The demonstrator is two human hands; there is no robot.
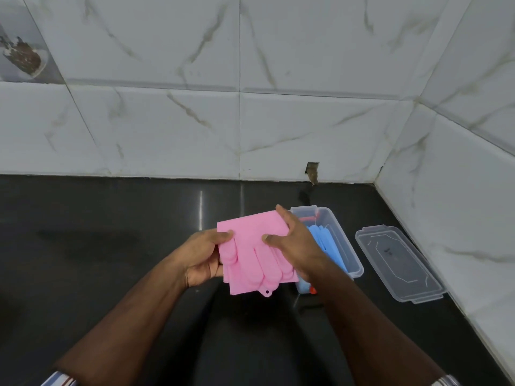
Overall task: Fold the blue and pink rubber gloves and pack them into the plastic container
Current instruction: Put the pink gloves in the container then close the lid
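Note:
The pink rubber gloves [252,252] are folded into a flat stack, held up above the black counter [111,246]. My left hand [202,257] grips their left edge, thumb on top. My right hand [295,243] pinches the right edge, thumb on top and fingers over the far corner. The clear plastic container [352,259] stands just right of the gloves, partly hidden by my right hand. The folded blue gloves [330,247] lie inside it.
The clear lid [398,264] lies flat on the counter to the right of the container, close to the tiled side wall [459,204]. A tiled back wall [195,129] runs behind the counter. A small orange part [312,290] shows at the container's near end.

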